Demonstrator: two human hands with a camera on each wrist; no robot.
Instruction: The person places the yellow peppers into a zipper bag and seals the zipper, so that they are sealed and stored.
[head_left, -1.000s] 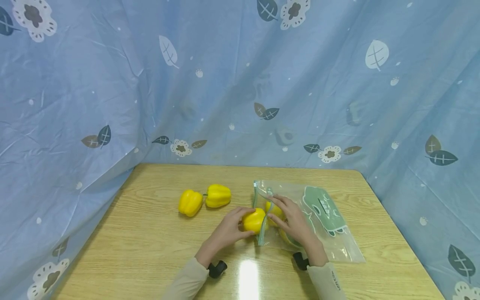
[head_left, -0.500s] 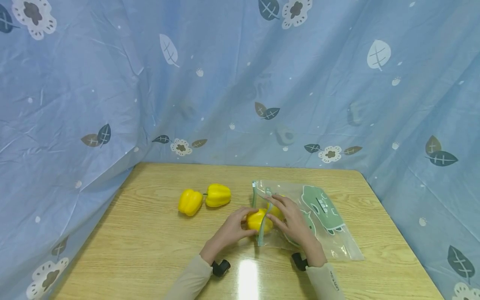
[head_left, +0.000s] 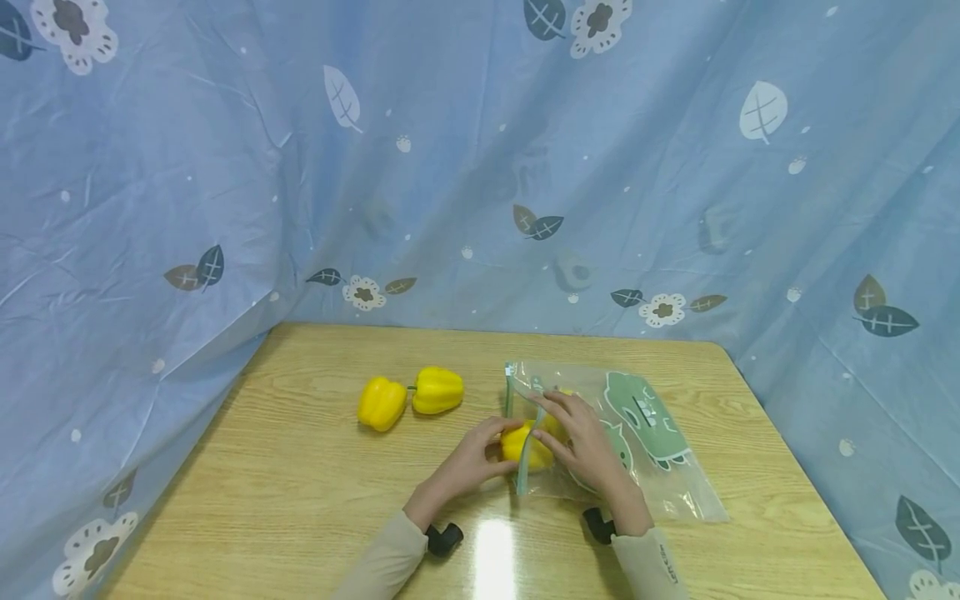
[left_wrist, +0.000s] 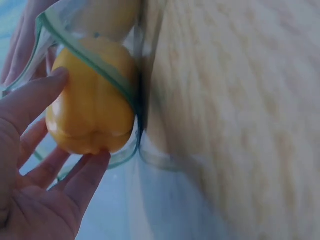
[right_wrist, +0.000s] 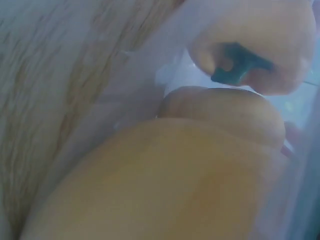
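My left hand [head_left: 468, 457] grips a yellow bell pepper [left_wrist: 90, 107], with the thumb on one side and fingertips at its lobed end. That pepper lies partly inside the mouth of a clear zip bag [head_left: 648, 421] printed with green cartoon shapes. My right hand [head_left: 581, 437] holds the upper edge of the mouth, keeping it raised, with thumb and fingers spread along the green zip strip. Through the film, the right wrist view shows other peppers [right_wrist: 150, 185] in the bag, one with a green stem [right_wrist: 237, 62].
Two more yellow bell peppers, a left one [head_left: 382, 404] and a right one [head_left: 438, 390], lie on the wooden table [head_left: 300, 500] to the left of the bag. A blue patterned curtain [head_left: 450, 167] hangs behind and beside the table.
My left hand has moved slightly right, carrying its pepper from outside the bag's mouth to partly under the zip edge. The right hand stays at the bag's edge.
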